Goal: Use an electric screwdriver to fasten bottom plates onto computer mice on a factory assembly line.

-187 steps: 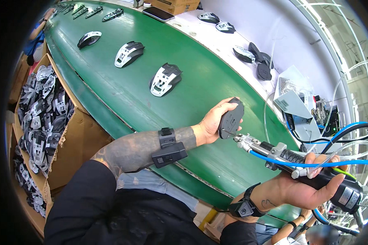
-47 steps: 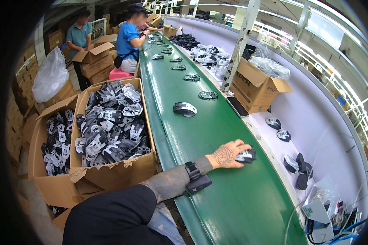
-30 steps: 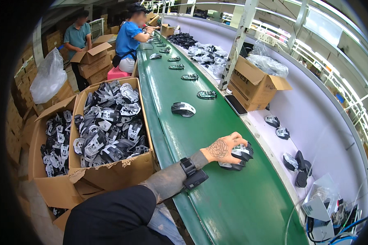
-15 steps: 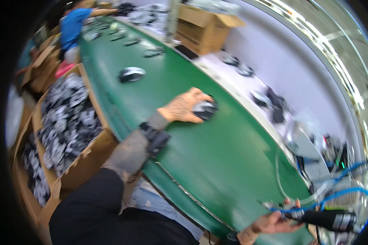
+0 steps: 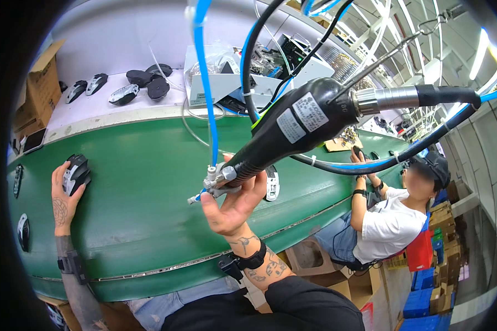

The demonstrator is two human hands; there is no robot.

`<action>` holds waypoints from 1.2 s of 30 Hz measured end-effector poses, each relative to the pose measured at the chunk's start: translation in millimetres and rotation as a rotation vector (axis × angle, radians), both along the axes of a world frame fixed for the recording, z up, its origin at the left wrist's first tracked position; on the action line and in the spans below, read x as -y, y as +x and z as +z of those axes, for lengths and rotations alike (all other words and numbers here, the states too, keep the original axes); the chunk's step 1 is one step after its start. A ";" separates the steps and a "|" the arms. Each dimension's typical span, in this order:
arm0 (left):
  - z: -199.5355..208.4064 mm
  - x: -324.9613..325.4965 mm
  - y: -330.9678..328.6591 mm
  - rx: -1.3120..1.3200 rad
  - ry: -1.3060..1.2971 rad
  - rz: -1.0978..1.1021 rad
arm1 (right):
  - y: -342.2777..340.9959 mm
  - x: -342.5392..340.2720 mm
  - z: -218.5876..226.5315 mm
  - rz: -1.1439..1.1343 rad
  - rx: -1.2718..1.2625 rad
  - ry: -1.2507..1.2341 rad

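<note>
My left hand [image 5: 59, 193] is closed round a black and grey computer mouse [image 5: 77, 175] on the green belt [image 5: 143, 220], at the far left. My right hand [image 5: 238, 207] has its fingers round the lower end of a black power screwdriver [image 5: 292, 124], which hangs slanted in front of me. A blue air hose [image 5: 203, 71] joins the metal fitting near its nose, by my thumb. Just past my right fingers lies another mouse part [image 5: 272, 183], pale with a dark outline. Two more mice, one dark and silver [image 5: 23, 231] and one narrower [image 5: 18, 181], lie left of my left hand.
Along the back ledge stand several mice [image 5: 124, 95], a phone [image 5: 34, 141] and a grey machine [image 5: 212, 88] with cables. A black cable [image 5: 381, 170] loops across the right side. A co-worker [image 5: 392, 226] sits at the belt on the right. A cardboard box [image 5: 41, 91] stands far left.
The view has swung to the right. My right hand, earlier with fingers loosely under the screwdriver, now wraps its lower end. My left hand keeps hold of the mouse.
</note>
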State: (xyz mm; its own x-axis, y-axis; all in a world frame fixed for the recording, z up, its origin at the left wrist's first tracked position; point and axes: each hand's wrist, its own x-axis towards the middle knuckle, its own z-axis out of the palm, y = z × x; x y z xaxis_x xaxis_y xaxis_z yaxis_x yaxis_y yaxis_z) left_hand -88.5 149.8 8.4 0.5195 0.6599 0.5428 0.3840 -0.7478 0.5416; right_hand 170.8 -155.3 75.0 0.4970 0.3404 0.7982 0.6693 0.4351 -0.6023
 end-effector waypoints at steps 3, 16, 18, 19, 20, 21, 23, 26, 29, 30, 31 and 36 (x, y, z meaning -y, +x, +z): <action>-1.9 -4.2 -4.6 -0.017 -0.046 0.017 | -3.1 -1.0 -2.7 0.016 0.020 0.008; 15.2 10.9 7.0 -0.066 -0.135 0.042 | -2.8 -8.1 -0.8 0.044 0.022 0.029; 19.8 12.6 7.9 -0.067 -0.136 0.055 | -2.9 -8.8 2.0 0.031 0.046 0.027; 19.7 13.6 10.1 -0.065 -0.146 0.060 | -2.5 -7.5 2.5 0.011 0.073 0.016; 18.5 12.5 10.9 -0.049 -0.150 0.052 | -3.0 -6.2 2.3 0.005 0.076 0.021; 15.9 10.6 11.3 -0.046 -0.144 0.044 | -3.8 -4.6 1.8 0.024 0.051 0.011; 9.1 5.8 12.6 0.206 -0.352 0.045 | -4.1 -2.1 0.4 0.025 0.028 0.006; -2.1 -14.0 3.1 0.652 -0.768 -0.041 | -6.6 -6.0 -7.2 0.039 0.026 0.022; -29.0 -19.3 3.5 0.631 -0.890 0.011 | -7.6 -5.2 -5.4 0.047 0.003 0.011; -37.8 -25.3 8.2 0.535 -0.857 0.017 | -5.9 -2.6 -4.4 0.043 0.004 0.024; -37.4 -18.2 18.8 0.492 -0.609 -0.005 | -5.9 -3.2 -4.5 0.064 0.009 0.026; -2.1 22.9 40.2 0.123 -0.068 0.161 | -13.0 -11.7 -6.1 0.039 0.043 0.026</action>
